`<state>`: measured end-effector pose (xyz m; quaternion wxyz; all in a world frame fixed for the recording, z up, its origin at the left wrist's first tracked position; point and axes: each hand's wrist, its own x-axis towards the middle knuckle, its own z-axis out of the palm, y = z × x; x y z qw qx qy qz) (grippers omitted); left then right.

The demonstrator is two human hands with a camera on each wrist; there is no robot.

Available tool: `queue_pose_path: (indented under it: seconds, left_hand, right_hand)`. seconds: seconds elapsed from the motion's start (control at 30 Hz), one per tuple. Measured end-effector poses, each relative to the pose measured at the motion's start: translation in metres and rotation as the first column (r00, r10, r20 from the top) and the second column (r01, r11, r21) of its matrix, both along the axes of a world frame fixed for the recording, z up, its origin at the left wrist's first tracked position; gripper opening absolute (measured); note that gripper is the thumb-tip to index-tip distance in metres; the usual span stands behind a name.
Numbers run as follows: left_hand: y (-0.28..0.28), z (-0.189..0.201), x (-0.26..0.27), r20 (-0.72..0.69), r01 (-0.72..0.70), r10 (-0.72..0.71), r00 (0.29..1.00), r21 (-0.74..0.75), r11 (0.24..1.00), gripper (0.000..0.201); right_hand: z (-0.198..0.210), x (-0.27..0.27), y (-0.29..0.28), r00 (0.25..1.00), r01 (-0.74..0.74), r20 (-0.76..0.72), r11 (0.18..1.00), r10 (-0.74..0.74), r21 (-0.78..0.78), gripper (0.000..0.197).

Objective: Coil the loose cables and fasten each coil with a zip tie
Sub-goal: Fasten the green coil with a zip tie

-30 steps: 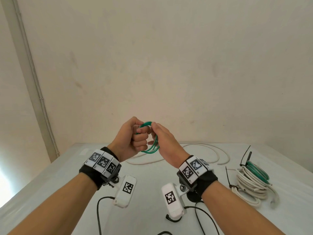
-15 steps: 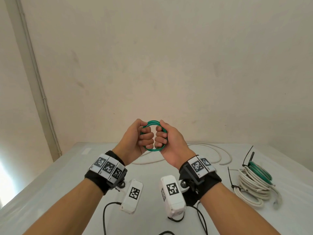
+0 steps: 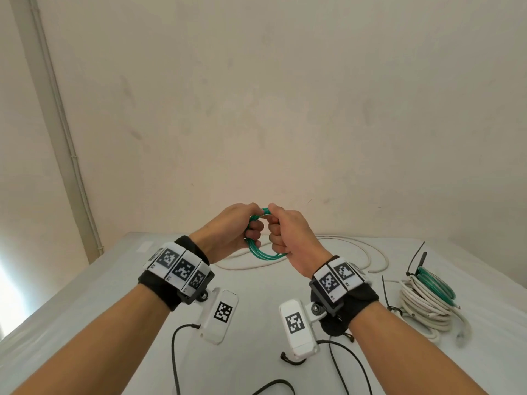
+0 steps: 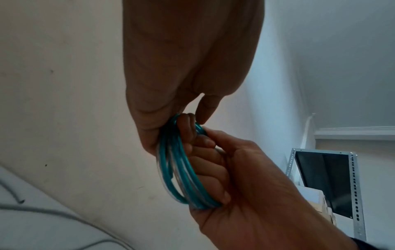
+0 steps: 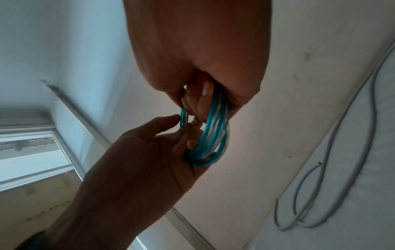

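A small coil of green cable [image 3: 258,249] [image 4: 181,177] [image 5: 211,135] is held in the air above the white table [image 3: 114,295], in front of the wall. My left hand [image 3: 239,229] grips its left side with curled fingers. My right hand [image 3: 285,235] grips the right side, fingers wrapped round the strands. The two fists nearly touch at the top of the coil. No zip tie shows on this coil.
A loose white cable [image 3: 356,249] [image 5: 333,194] lies in loops at the back of the table. At the right sits a bundle of coiled white cable [image 3: 425,306] with a green coil [image 3: 436,283] and black zip ties [image 3: 387,292]. Black camera leads trail near the front edge.
Both hands kept their hold on the green coil and shifted their grip along it. The coil hangs lower between the fists now, with its lower arc more exposed.
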<state>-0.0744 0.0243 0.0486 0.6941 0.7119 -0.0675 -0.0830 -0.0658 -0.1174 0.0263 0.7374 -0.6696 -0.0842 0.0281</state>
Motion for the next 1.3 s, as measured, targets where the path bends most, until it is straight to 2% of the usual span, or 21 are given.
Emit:
queue_pose_path:
  seconds: [0.07, 0.2, 0.33, 0.4, 0.47, 0.53, 0.6, 0.67, 0.73, 0.77, 0.83, 0.93, 1.0, 1.03, 1.1, 1.17, 1.2, 1.23, 1.3]
  left_hand:
    - [-0.002, -0.004, 0.0, -0.002, -0.007, 0.007, 1.0, 0.001, 1.0, 0.027]
    - [-0.011, -0.014, 0.0, 0.083, -0.042, 0.029, 0.996, 0.153, 0.987, 0.029]
    - [-0.016, -0.024, 0.001, 0.131, -0.098, 0.063, 0.989, 0.279, 0.955, 0.023]
    - [-0.019, -0.027, 0.002, 0.179, -0.121, 0.057, 0.982, 0.368, 0.922, 0.021]
    - [-0.021, -0.029, 0.004, 0.216, -0.129, 0.038, 0.976, 0.427, 0.895, 0.021]
    - [-0.025, -0.03, 0.007, 0.217, -0.113, 0.023, 0.976, 0.411, 0.904, 0.02]
    - [-0.029, -0.031, 0.008, 0.179, -0.069, 0.011, 0.984, 0.322, 0.944, 0.02]
    - [-0.032, -0.032, 0.007, 0.093, -0.003, -0.011, 0.996, 0.146, 0.989, 0.02]
    - [-0.03, -0.037, 0.007, -0.01, 0.044, -0.045, 0.999, -0.033, 0.998, 0.024]
    - [-0.027, -0.042, 0.008, -0.048, 0.066, -0.07, 0.996, -0.077, 0.995, 0.029]
    - [-0.023, -0.053, 0.01, -0.087, 0.109, -0.112, 0.99, -0.045, 0.993, 0.036]
    - [-0.02, -0.07, 0.013, -0.096, 0.157, -0.14, 0.985, 0.193, 0.969, 0.033]
    - [-0.02, -0.08, 0.011, -0.131, 0.272, -0.239, 0.962, 0.424, 0.864, 0.029]
    - [-0.021, -0.085, 0.01, -0.172, 0.348, -0.305, 0.937, 0.539, 0.767, 0.025]
    - [-0.026, -0.097, 0.003, -0.273, 0.462, -0.403, 0.874, 0.727, 0.508, 0.015]
    - [-0.033, -0.109, -0.003, -0.344, 0.491, -0.445, 0.827, 0.827, 0.272, 0.021]
    - [-0.037, -0.114, -0.005, -0.366, 0.492, -0.449, 0.815, 0.846, 0.204, 0.026]
    - [-0.039, -0.119, -0.005, -0.372, 0.489, -0.453, 0.81, 0.855, 0.172, 0.028]
    - [-0.041, -0.125, -0.003, -0.359, 0.479, -0.475, 0.804, 0.864, 0.157, 0.029]
  right_hand:
    - [-0.003, 0.0, -0.002, 1.0, -0.017, -0.014, 1.0, 0.017, 0.001, 0.035]
    - [-0.007, -0.001, -0.011, 0.995, -0.067, -0.081, 0.997, 0.065, -0.03, 0.038]
    - [-0.006, 0.0, -0.02, 0.984, -0.118, -0.145, 0.99, 0.105, -0.078, 0.039]
    - [-0.007, 0.001, -0.024, 0.973, -0.122, -0.2, 0.992, 0.111, -0.041, 0.04]
    - [-0.011, 0.004, -0.028, 0.952, -0.127, -0.273, 0.99, 0.139, 0.062, 0.043]
    - [-0.014, 0.005, -0.029, 0.933, -0.119, -0.32, 0.981, 0.164, 0.154, 0.045]
    - [-0.016, 0.006, -0.031, 0.944, -0.078, -0.307, 0.984, 0.125, 0.159, 0.044]
    - [-0.016, 0.008, -0.033, 0.963, -0.017, -0.265, 0.993, 0.047, 0.115, 0.044]
    - [-0.015, 0.009, -0.037, 0.973, 0.042, -0.229, 0.997, -0.027, 0.062, 0.044]
    - [-0.015, 0.009, -0.04, 0.975, 0.062, -0.217, 0.997, -0.054, 0.034, 0.044]
    - [-0.015, 0.008, -0.044, 0.977, 0.071, -0.2, 0.997, -0.076, -0.031, 0.041]
    - [-0.021, 0.007, -0.051, 0.978, 0.07, -0.19, 0.993, -0.088, -0.1, 0.039]
    - [-0.027, 0.007, -0.056, 0.976, 0.073, -0.197, 0.991, -0.094, -0.111, 0.039]
    - [-0.029, 0.007, -0.058, 0.975, 0.075, -0.202, 0.991, -0.097, -0.114, 0.04]
    - [-0.034, 0.007, -0.063, 0.973, 0.079, -0.207, 0.989, -0.103, -0.122, 0.04]
    - [-0.038, 0.007, -0.066, 0.972, 0.082, -0.208, 0.988, -0.108, -0.129, 0.04]
    - [-0.039, 0.007, -0.068, 0.972, 0.083, -0.209, 0.988, -0.109, -0.131, 0.039]
    - [-0.04, 0.006, -0.069, 0.972, 0.083, -0.208, 0.988, -0.109, -0.13, 0.039]
    - [-0.041, 0.006, -0.071, 0.973, 0.084, -0.205, 0.988, -0.109, -0.129, 0.039]
